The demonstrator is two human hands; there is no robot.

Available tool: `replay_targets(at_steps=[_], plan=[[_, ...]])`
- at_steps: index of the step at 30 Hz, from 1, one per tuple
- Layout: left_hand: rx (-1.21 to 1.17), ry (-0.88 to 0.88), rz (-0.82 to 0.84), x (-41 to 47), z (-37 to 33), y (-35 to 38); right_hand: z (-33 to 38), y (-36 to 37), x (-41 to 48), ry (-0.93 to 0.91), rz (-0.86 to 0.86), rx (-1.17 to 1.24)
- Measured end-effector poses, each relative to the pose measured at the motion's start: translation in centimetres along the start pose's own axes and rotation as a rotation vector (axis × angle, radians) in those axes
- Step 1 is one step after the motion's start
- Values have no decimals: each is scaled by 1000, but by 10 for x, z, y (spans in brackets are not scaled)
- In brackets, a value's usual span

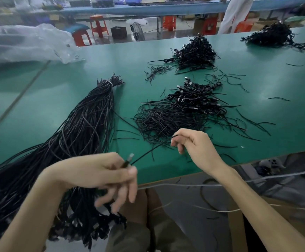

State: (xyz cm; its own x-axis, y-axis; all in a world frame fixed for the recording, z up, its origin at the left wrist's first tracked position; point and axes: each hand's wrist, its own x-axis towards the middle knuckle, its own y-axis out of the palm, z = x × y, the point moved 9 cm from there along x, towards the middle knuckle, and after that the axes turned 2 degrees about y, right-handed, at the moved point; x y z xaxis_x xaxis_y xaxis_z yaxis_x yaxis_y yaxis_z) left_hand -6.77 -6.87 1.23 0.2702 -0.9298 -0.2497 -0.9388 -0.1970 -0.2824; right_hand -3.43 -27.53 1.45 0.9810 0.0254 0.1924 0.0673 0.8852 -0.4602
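Start of a bundling step, seemingly: pinching cable plug (129, 160) in left hand (100, 171), thin black wire (151, 151) in right hand (197, 144). Next, probably: coil, then bind with that wire.

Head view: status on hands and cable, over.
Left hand pinches cable plug. Right hand pinches thin black strand running between the hands. Loose strand pile just behind, not blocking.

One head cam — faces fwd & down, close over the hands (100, 171), green table (39, 110) stretching beyond.
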Motion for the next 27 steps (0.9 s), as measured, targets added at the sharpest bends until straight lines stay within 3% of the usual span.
replay_targets(at_steps=[3, 6, 9, 14, 20, 27], plan=[[273, -264, -160, 10, 22, -13, 24, 5, 6, -64, 4, 51], [278, -241, -455, 7, 21, -42, 43, 10, 10, -107, -1, 119], [201, -132, -599, -3, 16, -56, 55, 18, 11, -125, 22, 150], [143, -33, -686, -12, 16, -62, 67, 33, 9, -151, 48, 182], [-130, 88, -586, -3, 27, -49, 98, 58, 2, -251, 105, 226], [-585, 570, -686, -11, -4, -70, 95, 98, -10, -205, 258, 189]])
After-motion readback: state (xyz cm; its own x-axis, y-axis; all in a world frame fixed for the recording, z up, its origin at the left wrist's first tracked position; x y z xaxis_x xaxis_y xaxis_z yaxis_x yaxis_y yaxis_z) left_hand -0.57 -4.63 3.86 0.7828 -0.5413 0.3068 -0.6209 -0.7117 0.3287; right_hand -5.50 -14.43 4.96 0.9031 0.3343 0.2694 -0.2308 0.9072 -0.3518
